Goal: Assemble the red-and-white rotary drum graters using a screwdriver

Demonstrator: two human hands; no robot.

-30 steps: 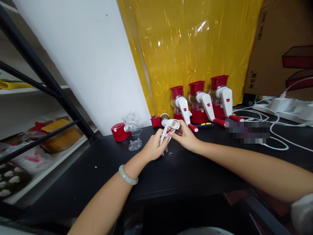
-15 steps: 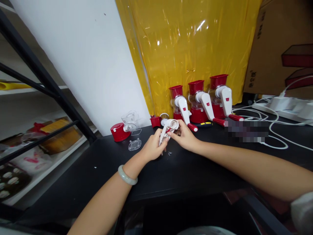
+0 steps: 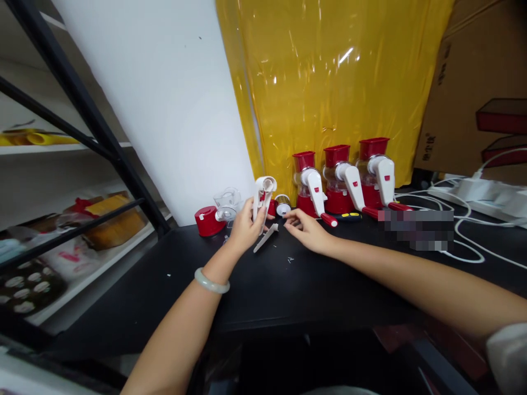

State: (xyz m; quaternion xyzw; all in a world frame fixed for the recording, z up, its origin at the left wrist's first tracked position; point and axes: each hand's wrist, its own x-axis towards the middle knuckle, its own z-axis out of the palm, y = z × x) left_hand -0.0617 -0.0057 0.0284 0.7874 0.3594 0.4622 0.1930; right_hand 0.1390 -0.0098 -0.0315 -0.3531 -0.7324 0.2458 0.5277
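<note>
Evidently lifted clear for a closer look, the white crank handle (image 3: 262, 196) stands upright in the left hand (image 3: 244, 229), whose fingers wrap its lower part just above the black surface (image 3: 255, 296). The right hand (image 3: 307, 231) rests apart beside it, fingers loose, holding nothing. Behind, three assembled grinders (image 3: 340, 181) line the yellow sheet (image 3: 329, 82), out of the way. A red base (image 3: 207, 221) and clear housing (image 3: 227, 198) sit to the left.

3 red grinders (image 3: 338, 184), 2 hands (image 3: 246, 226)
</note>
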